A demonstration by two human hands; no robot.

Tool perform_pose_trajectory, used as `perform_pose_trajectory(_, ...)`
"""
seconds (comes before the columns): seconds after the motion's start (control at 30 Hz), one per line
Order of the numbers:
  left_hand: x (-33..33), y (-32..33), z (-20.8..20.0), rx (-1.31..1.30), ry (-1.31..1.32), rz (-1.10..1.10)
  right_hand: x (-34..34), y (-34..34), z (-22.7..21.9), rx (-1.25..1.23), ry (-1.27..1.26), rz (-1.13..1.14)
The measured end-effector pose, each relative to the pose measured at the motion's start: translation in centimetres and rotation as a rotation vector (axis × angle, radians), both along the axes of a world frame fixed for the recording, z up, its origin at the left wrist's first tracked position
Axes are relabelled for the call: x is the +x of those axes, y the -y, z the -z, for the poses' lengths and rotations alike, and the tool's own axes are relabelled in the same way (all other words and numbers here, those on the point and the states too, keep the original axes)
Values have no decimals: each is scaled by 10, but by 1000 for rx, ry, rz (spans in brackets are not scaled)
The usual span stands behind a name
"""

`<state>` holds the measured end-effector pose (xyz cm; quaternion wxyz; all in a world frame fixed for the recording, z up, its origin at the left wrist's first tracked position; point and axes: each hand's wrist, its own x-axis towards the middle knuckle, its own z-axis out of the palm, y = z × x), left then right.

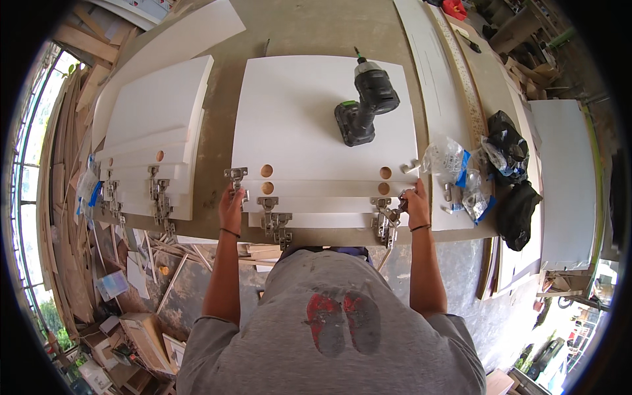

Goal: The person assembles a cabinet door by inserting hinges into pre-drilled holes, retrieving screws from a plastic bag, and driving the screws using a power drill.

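My left hand (230,212) is closed around a metal cabinet hinge (236,175) at the left edge of a stack of white panels. At the stack's right edge, my right hand (416,207) is closed on another metal hinge, partly hidden by the fingers. The top white panel (303,112) has round hinge holes near its front edge, with two more holes on the panel below. Several hinges (276,220) are fitted along the stepped lower panels between my hands. A black cordless drill (366,105) lies on the top panel, its bit pointing away.
Another stack of white panels (158,92) with hinges stands to the left. Clear plastic bags (444,158) and black bags (517,214) lie at the right, beside long boards (438,85). Wood offcuts (148,342) cover the floor at lower left.
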<state>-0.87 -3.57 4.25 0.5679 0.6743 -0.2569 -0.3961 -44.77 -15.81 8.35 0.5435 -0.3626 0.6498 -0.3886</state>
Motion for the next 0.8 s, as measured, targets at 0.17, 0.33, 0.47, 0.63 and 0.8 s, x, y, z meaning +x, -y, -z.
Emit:
perform_pose_trajectory(0.17,5,-2,7,69,64,31,8,-7,2,6,-208,-41)
perform_pose_trajectory(0.33,7,0,7,70,111,5,16,-13,4,-24,-75,35)
perform_pose_trajectory(0.47,13,4,3,57,115,4,16,-15,13,-39,-76,8)
perform_pose_trajectory(0.63,22,6,-2,117,292,-69,15,-15,29,-76,-229,-109)
perform_pose_trajectory(0.8,36,-12,13,149,258,-108,28,-17,17,-61,-124,-124)
